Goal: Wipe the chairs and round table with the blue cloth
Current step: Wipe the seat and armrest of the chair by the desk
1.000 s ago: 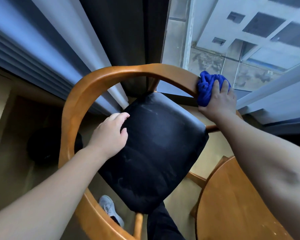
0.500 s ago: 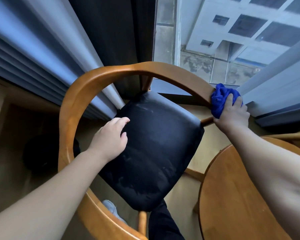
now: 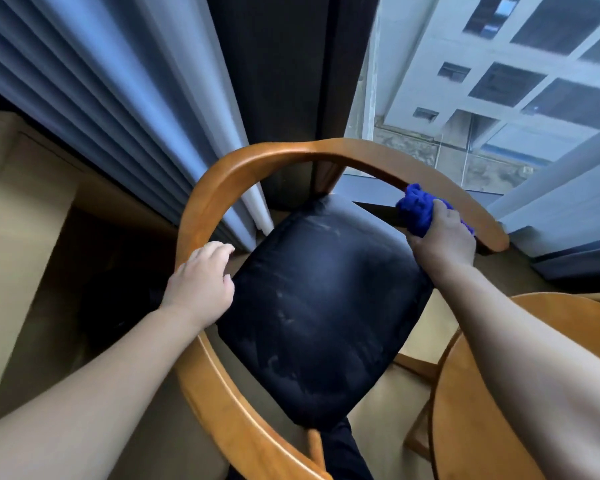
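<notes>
A wooden chair (image 3: 278,154) with a curved rail and a black padded seat (image 3: 323,306) stands below me. My right hand (image 3: 444,237) grips the bunched blue cloth (image 3: 417,209) and holds it against the inner side of the chair's right rail. My left hand (image 3: 201,282) rests on the left rail with its fingers relaxed, holding nothing. The round wooden table (image 3: 471,427) sits at the lower right, partly under my right forearm.
Grey curtains (image 3: 136,109) hang behind the chair on the left, and a window (image 3: 499,81) looks out on a building at the right. A dark round object (image 3: 118,289) lies on the floor left of the chair. My dark trouser leg (image 3: 343,452) shows under the seat.
My right hand slid the blue cloth down the right rail toward its end, then came round to the rail's inner side. My left hand has moved onto the left rail.
</notes>
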`<state>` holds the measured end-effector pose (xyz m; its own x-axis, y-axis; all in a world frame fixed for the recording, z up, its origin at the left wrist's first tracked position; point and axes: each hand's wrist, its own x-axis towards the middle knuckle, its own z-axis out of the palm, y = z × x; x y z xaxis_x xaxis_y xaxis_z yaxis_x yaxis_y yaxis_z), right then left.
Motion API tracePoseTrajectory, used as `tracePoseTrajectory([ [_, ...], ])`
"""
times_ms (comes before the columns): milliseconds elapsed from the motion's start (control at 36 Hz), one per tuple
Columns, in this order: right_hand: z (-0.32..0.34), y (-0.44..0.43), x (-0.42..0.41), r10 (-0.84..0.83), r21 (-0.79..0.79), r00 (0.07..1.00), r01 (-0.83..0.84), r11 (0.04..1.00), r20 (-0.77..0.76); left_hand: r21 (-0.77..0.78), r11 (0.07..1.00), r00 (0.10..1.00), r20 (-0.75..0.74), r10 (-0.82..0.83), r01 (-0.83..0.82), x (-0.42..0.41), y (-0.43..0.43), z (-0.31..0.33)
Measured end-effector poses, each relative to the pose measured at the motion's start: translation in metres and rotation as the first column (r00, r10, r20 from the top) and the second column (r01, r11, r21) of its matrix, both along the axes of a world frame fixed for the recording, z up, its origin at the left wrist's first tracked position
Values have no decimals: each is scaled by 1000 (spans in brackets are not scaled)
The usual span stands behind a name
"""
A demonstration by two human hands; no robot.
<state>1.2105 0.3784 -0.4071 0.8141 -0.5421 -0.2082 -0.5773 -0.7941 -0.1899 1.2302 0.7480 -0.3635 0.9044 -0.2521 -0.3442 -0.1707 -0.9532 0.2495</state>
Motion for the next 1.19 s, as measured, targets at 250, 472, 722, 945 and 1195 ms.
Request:
tracePoseTrajectory([
  [250,-18,135,79,-41,364,987,-20,931,158,183,976,988,-77,131,-115,5,52,-11],
  [472,-35,199,140,-82,490,975,-30,871,206,222,972,978,-177,113,-72,14,76,-40],
  [722,-50,252,147,39,516,988,-113,849,152,166,983,954,-275,121,-77,16,79,-42],
  [945,-62,293,97,398,491,904,-421,763,157,129,990,948,-302,97,-60,20,86,-40],
  [1195,-51,266,94,71,644,972,-203,738,225,114,990,967,-229,113,-88,20,99,-30],
])
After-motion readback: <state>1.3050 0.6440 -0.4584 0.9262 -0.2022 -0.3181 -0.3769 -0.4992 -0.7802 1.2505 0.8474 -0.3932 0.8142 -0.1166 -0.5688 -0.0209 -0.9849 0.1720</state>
